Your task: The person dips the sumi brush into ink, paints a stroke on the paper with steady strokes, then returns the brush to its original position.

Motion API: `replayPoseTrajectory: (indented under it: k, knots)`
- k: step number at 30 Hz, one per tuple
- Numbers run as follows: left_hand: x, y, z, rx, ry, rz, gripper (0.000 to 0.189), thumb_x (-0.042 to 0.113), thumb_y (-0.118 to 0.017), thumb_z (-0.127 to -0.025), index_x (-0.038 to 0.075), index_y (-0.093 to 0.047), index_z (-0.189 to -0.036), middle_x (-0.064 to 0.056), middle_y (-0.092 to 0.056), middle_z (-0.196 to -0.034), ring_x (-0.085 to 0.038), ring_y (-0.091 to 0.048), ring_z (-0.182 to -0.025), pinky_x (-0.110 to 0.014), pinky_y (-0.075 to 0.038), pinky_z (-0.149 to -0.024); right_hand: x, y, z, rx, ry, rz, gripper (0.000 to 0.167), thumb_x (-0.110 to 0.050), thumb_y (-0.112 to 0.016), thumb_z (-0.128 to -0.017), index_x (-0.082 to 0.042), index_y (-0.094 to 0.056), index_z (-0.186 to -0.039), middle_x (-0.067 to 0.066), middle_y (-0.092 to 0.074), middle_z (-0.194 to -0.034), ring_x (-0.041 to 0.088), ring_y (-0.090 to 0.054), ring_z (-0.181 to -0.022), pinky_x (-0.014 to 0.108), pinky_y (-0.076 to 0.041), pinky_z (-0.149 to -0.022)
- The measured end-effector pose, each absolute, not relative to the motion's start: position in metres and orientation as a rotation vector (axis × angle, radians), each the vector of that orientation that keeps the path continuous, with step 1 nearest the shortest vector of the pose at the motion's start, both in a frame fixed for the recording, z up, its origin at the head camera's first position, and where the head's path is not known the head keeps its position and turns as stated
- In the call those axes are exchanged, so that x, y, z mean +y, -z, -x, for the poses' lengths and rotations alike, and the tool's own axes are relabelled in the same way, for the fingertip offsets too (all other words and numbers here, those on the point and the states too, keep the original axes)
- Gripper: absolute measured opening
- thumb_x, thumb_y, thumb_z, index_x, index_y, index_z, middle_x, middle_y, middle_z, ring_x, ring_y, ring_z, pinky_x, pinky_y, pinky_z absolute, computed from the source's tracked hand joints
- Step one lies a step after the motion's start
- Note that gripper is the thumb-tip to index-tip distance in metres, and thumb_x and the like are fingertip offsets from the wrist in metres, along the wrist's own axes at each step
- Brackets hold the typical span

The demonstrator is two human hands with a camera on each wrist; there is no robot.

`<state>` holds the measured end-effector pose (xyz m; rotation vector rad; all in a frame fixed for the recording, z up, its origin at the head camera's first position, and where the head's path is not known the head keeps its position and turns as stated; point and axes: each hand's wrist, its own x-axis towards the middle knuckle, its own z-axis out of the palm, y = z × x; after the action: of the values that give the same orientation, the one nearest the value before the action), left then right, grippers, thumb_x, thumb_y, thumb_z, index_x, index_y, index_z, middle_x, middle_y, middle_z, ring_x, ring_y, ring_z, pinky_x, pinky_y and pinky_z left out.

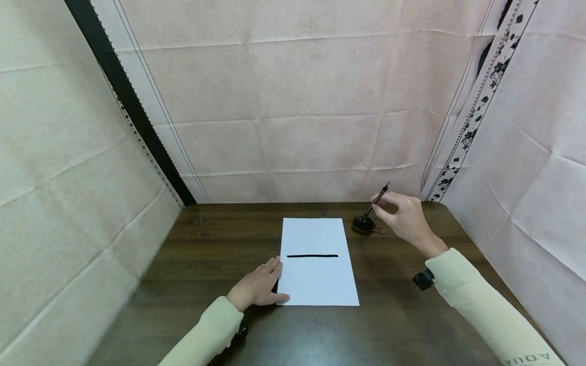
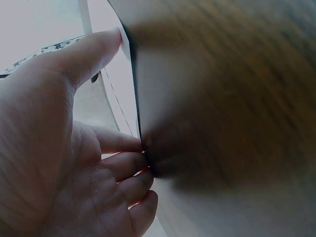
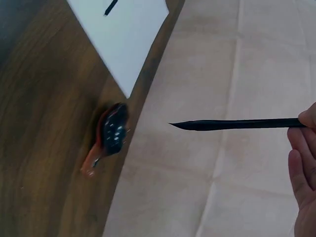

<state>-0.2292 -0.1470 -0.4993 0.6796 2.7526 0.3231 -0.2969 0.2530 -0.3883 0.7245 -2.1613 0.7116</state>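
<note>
A white sheet of paper [image 1: 316, 282] lies on the table with one thick black horizontal stroke [image 1: 313, 255] across its middle. My left hand [image 1: 259, 283] rests at the sheet's left edge, thumb on the lower corner and fingers extended along the side. In my right hand [image 1: 405, 216] I pinch a slim black writing brush [image 3: 237, 124], its dark pointed tip slanting down. That tip is over a small black ink dish [image 1: 363, 224] with a reddish-brown handle [image 3: 90, 163], right of the paper. The right wrist view shows tip and dish apart.
The dark wooden table [image 1: 206, 254] ends at a pale cloth backdrop [image 1: 297, 127], with cloth walls on the left [image 1: 68, 178] and right [image 1: 526, 178]. A black wrist device [image 1: 423, 279] sits at the right sleeve.
</note>
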Motion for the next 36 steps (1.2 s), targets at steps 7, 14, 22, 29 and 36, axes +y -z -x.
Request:
replayPoseTrajectory:
  k: [7,14,22,29,36]
  knots:
    - [-0.147,0.499,0.229,2.746,-0.318,-0.679,0.098,0.056,-0.071,-0.096,-0.003,-0.031,-0.163,-0.018,-0.022,-0.176,-0.032,-0.024,-0.164,-0.050,-0.031,-0.131,0.270,0.404,0.306,-2.140,-0.619,-0.783,0.019,0.006,-0.083,-0.084,-0.006,-0.080,-0.099,0.008,-0.081,-0.095,0.025,-0.078,-0.083,0.022,-0.059,-0.073]
    - [-0.148,0.500,0.229,2.750,-0.310,-0.684,0.098,0.057,-0.071,-0.096,-0.003,-0.031,-0.163,-0.018,-0.023,-0.176,-0.033,-0.024,-0.164,-0.050,-0.031,-0.131,0.282,0.425,0.312,-2.145,-0.497,-0.873,0.026,0.008,-0.085,-0.080,-0.004,-0.078,-0.102,0.011,-0.080,-0.098,0.027,-0.077,-0.089,0.040,-0.062,-0.074]
    - [-0.147,0.498,0.229,2.753,-0.308,-0.694,0.098,0.055,-0.071,-0.097,-0.004,-0.032,-0.163,-0.019,-0.023,-0.176,-0.033,-0.025,-0.164,-0.051,-0.031,-0.130,0.295,0.454,0.314,-2.165,-0.332,-1.027,0.040,0.009,-0.089,-0.074,-0.003,-0.077,-0.110,0.009,-0.079,-0.106,0.023,-0.075,-0.097,0.034,-0.062,-0.085]
    - [-0.147,0.496,0.229,2.754,-0.308,-0.691,0.097,0.054,-0.071,-0.097,-0.005,-0.032,-0.163,-0.019,-0.023,-0.176,-0.035,-0.025,-0.163,-0.051,-0.031,-0.130,0.307,0.479,0.314,-2.055,-0.073,-1.175,0.027,-0.018,-0.059,-0.110,0.001,-0.076,-0.115,0.012,-0.078,-0.111,0.025,-0.074,-0.100,0.040,-0.063,-0.085]
    - [-0.148,0.496,0.228,2.749,-0.317,-0.682,0.098,0.056,-0.070,-0.097,-0.004,-0.031,-0.163,-0.019,-0.022,-0.176,-0.034,-0.024,-0.164,-0.050,-0.031,-0.130,0.318,0.496,0.314,-1.955,0.030,-1.260,0.050,-0.022,-0.033,-0.117,0.003,-0.077,-0.114,0.014,-0.078,-0.109,0.026,-0.075,-0.097,0.041,-0.063,-0.083]
